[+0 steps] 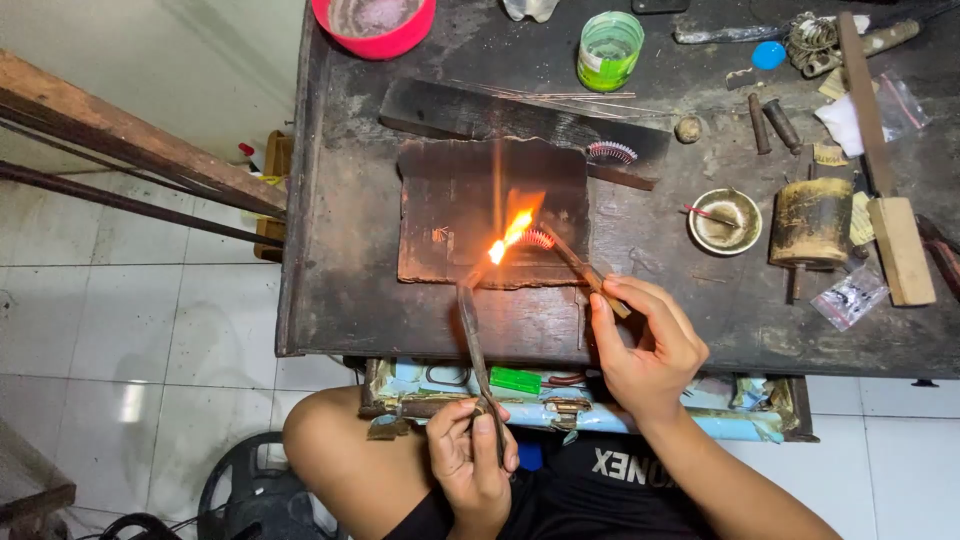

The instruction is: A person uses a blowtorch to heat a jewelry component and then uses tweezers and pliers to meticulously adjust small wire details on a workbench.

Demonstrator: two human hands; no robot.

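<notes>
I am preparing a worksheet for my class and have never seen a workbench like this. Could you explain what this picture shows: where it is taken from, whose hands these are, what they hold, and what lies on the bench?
The picture comes from a camera worn on the person's head, looking down at a dark workbench. No machine is involved, only two bare hands. The left hand holds a thin metal torch pipe whose flame plays on a small coiled wire piece lying on a charred board. The right hand has a grip on long tweezers reaching that piece. Around lie a red bowl, a green cup, a small brass dish, a second coil and a wooden mallet.
</notes>
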